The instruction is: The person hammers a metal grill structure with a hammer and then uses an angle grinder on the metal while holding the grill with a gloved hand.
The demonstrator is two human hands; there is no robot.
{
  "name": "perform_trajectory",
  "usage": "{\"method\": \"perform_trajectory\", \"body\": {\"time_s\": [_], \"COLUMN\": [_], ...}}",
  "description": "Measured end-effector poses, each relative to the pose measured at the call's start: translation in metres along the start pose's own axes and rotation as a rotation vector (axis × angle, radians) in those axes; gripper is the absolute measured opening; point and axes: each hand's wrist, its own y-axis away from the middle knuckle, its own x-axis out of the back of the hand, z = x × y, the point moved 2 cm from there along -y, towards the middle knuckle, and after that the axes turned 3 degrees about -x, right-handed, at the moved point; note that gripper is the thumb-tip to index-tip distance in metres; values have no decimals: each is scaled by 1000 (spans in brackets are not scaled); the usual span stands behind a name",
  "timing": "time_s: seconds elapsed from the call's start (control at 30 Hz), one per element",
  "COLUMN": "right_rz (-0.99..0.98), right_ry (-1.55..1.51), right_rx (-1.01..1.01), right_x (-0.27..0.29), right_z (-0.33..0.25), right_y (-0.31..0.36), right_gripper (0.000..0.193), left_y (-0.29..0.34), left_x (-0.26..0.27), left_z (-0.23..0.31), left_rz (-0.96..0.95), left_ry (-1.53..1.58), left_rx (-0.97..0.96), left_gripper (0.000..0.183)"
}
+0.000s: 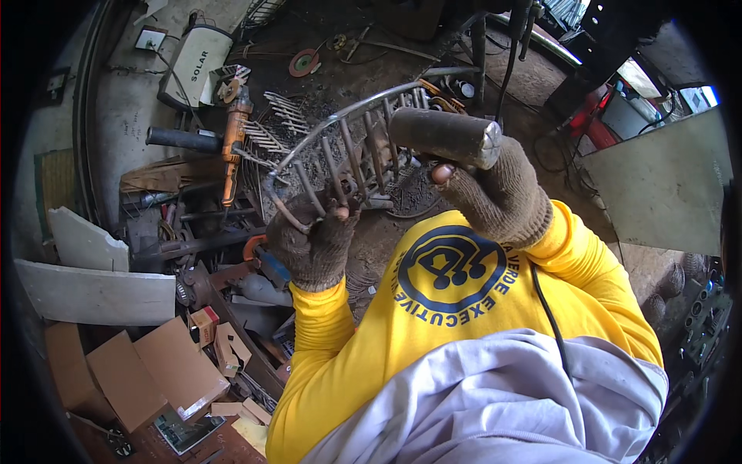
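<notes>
A curved metal frame (337, 117) with several short rods across it, like a grille, stands in front of me. My left hand (317, 243), in a brown knit glove with bare fingertips, is closed around its near left end. My right hand (506, 193), gloved the same way, is raised to the right of the frame and closed on a hammer. The hammer's thick, dark cylindrical head (444, 135) shows above my fist, its worn face to the right. Its handle is hidden by my hand.
Left of the frame lie an orange angle grinder (236, 139) and a row of cut metal rods (286, 112). Farther off are a reddish grinding disc (304, 63) and a white box (197, 66). Open cardboard boxes (158, 367) sit at the lower left, a flat panel (661, 182) at right.
</notes>
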Motion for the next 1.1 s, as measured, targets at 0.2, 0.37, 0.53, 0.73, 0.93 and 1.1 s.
{"method": "perform_trajectory", "body": {"time_s": [0.2,0.37,0.53,0.73,0.93,1.1], "right_rz": [-1,57,-25,-67,136,2], "right_ry": [182,200,324,390,-321,-661], "right_rx": [-69,4,205,-26,80,151], "right_x": [-4,12,22,-1,9,19], "right_z": [-3,-16,-36,-25,-28,-8], "right_y": [-6,-8,-7,-14,-3,-9], "right_gripper": [35,38,46,38,36,49], "left_y": [-7,4,5,-4,10,18], "left_x": [-9,-12,-11,-12,-7,-7], "left_z": [12,-11,-14,0,-35,-31], "left_rz": [-131,-144,-93,-106,-107,19], "left_ry": [-210,-112,-184,-155,60,206], "left_rx": [-146,-21,-108,-50,118,177], "left_gripper": [24,27,26,24,18,18]}}
